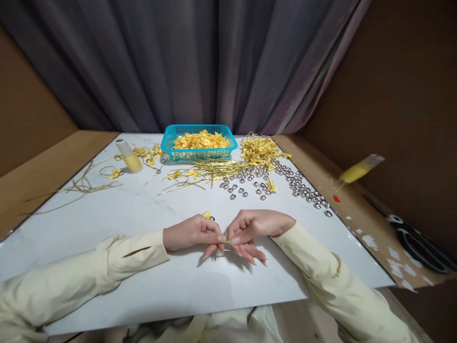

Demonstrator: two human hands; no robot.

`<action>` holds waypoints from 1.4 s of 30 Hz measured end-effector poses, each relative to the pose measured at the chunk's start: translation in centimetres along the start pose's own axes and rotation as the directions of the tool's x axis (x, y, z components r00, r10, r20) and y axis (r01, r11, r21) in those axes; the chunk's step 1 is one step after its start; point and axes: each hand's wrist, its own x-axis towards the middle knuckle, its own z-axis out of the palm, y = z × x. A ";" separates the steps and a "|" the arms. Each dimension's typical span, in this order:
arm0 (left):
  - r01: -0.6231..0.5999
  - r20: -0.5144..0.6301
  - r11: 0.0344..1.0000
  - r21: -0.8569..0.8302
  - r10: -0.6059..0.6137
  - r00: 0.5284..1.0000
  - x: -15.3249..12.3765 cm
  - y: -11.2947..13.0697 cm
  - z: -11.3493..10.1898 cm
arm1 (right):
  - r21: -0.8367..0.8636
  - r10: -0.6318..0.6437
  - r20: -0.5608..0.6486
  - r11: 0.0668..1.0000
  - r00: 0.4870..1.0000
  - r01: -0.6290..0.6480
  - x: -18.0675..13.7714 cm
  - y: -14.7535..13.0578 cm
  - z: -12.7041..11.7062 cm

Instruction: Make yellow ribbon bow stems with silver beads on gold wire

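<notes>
My left hand (196, 233) and my right hand (253, 231) meet fingertip to fingertip above the front middle of the white table. Each pinches a thin gold cord (227, 242), of which a short stretch shows between the fingers. The right hand's lower fingers are spread. Just behind my left hand are a small yellow bow (206, 215) and a silver bead (212, 218); my fingers hide how they join the cord.
Behind stands a blue basket (199, 154) of yellow bows. Around it lie gold cords (221, 167), a pile of finished-looking bows (260, 150) and many silver beads (303, 190). A tapered yellow-bottomed container (130, 157) stands left; black scissors (417, 243) lie right.
</notes>
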 end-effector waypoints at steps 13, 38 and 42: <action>-0.003 0.048 1.000 0.023 0.002 0.999 -0.1 0.4 0.0 | -0.013 -0.016 0.008 1.000 1.000 0.016 0.0 0.1 0.1; 0.083 0.047 0.996 -0.011 -0.082 0.996 0.0 0.4 0.0 | -0.070 -0.011 -0.009 0.997 1.000 0.010 -0.1 0.1 0.5; 0.079 0.036 0.997 0.003 -0.079 0.996 0.1 0.4 0.2 | -0.075 0.001 -0.015 0.997 1.000 -0.003 0.1 0.1 0.5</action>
